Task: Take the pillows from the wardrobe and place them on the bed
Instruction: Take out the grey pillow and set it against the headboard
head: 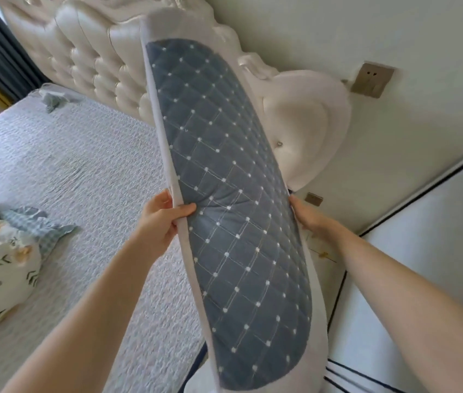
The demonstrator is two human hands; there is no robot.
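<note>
Fig.: carry-to-bed step in progress. Person is holding a long blue quilted pillow [233, 211] w/ white border, running from 12 to 6 o'clock through frame centre, in the air beside the bed [88, 171], not yet touching it. Left hand [165, 219] is pinching the pillow's 9 o'clock edge, thumb lying on the blue face, fingers wrapping behind the white border; dent in the quilting is showing under the thumb. Right hand [308, 217] is gripping the 3 o'clock edge; its fingers are going behind the pillow, so only partly visible, but it is clamping the edge. Headboard [91, 61] is sitting at 11 o'clock; a floral pillow [3, 268] is lying on the bed at 8 o'clock; wall socket [372, 80] at 2 o'clock. Judgement: pillow is already out of wardrobe, placement pending. Next move is calling for swinging the pillow toward 9–10 o'clock, turning it flat, lowering near headboard, then releasing both hands.
</note>
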